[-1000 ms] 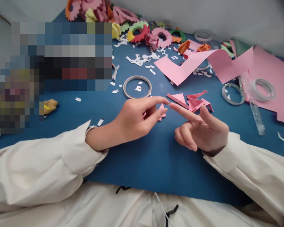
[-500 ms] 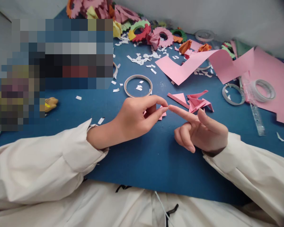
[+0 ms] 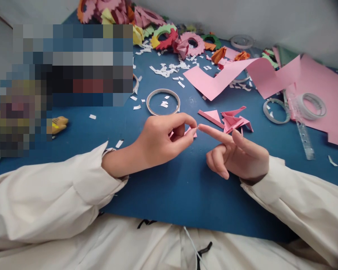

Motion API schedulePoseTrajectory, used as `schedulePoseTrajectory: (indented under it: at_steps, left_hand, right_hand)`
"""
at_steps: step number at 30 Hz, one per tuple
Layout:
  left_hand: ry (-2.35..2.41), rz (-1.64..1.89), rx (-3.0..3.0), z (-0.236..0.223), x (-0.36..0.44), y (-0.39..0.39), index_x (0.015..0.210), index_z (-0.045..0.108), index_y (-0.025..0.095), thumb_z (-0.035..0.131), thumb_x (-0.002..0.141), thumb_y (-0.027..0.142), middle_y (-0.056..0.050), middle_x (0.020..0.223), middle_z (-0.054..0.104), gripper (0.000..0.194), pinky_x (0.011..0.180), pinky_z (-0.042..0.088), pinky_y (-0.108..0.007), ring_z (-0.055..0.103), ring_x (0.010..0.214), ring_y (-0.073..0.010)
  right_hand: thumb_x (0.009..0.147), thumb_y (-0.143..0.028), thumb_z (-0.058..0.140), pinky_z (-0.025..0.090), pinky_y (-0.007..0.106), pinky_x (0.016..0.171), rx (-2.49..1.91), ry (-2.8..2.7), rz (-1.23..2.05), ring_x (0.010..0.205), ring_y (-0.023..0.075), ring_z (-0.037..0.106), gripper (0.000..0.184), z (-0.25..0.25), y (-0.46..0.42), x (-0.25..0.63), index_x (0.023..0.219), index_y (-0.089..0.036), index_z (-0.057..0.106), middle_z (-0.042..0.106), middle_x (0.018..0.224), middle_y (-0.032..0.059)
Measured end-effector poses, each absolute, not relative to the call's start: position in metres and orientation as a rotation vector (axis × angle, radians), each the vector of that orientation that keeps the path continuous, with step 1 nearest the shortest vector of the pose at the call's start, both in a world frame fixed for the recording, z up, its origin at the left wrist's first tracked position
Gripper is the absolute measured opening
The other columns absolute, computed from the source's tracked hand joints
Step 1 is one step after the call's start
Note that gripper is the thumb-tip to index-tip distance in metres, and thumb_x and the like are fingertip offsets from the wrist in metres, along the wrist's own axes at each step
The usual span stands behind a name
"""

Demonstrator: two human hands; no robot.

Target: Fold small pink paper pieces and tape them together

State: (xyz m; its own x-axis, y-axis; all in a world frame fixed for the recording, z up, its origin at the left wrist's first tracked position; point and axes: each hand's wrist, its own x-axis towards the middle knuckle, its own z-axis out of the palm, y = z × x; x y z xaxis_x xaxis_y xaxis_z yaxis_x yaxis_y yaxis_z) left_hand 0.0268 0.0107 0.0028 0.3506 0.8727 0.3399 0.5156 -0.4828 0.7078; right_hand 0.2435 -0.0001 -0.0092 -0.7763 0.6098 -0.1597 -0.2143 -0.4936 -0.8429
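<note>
My left hand (image 3: 160, 140) hovers over the blue table (image 3: 171, 187) with thumb and forefinger pinched together at their tips, right above a small folded pink paper triangle (image 3: 192, 132). Whether anything tiny sits in the pinch I cannot tell. My right hand (image 3: 236, 153) lies beside it with the forefinger stretched out, its tip almost touching the left fingertips; the other fingers are curled. Just beyond my right hand lies a small pile of folded pink paper pieces (image 3: 233, 120).
A tape ring (image 3: 163, 102) lies behind my left hand, two more tape rings (image 3: 276, 111) and a clear ruler (image 3: 305, 139) at the right. Large pink sheets (image 3: 312, 86), white paper scraps and coloured folded paper rings (image 3: 169, 35) fill the far side.
Both hands have drifted slightly toward me and left; the left pinch has closed a little tighter at the right forefinger's tip.
</note>
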Motion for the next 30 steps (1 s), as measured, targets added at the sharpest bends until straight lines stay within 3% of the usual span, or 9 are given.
schedulePoseTrajectory:
  at_steps: [12,21,27,30]
  left_hand:
    - [1.169,1.068,2.204,0.001,0.028,0.009,0.079,0.064,0.016,0.06,0.082,0.016,0.008,0.053,0.05,0.005,0.05,0.037,-0.015,0.045,0.047,-0.0037]
    - [1.132,1.031,2.121,0.003,0.029,0.007,0.078,0.063,0.016,0.06,0.082,0.017,0.008,0.052,0.049,0.005,0.047,0.037,-0.014,0.042,0.046,-0.0031]
    - [1.086,1.001,2.081,0.007,0.03,0.002,0.078,0.064,0.015,0.06,0.081,0.017,0.008,0.053,0.048,0.005,0.046,0.036,-0.013,0.041,0.045,-0.0027]
    - [1.064,0.991,2.045,0.008,0.03,-0.002,0.081,0.065,0.015,0.059,0.082,0.018,0.007,0.054,0.052,0.007,0.047,0.038,-0.014,0.044,0.046,-0.0035]
  right_hand:
    - [0.094,-0.057,0.028,0.042,0.03,0.064,-0.832,-1.298,2.215,0.055,0.012,0.053,0.057,-0.007,0.0,0.243,0.14,-0.026,0.038,0.058,0.055,-0.0038]
    - [0.094,-0.055,0.035,0.042,0.03,0.063,-0.749,-1.27,2.221,0.056,0.0123,0.053,0.056,-0.008,-0.001,0.244,0.142,-0.025,0.037,0.061,0.058,-0.0025]
    - [0.091,-0.059,0.039,0.041,0.03,0.059,-0.813,-1.237,2.208,0.053,0.0131,0.055,0.067,-0.009,0.003,0.243,0.149,-0.031,0.017,0.061,0.058,-0.0045]
    - [0.092,-0.056,0.041,0.041,0.028,0.056,-0.812,-1.22,2.195,0.051,0.0121,0.055,0.056,-0.012,0.003,0.241,0.141,-0.029,0.032,0.061,0.058,-0.0049]
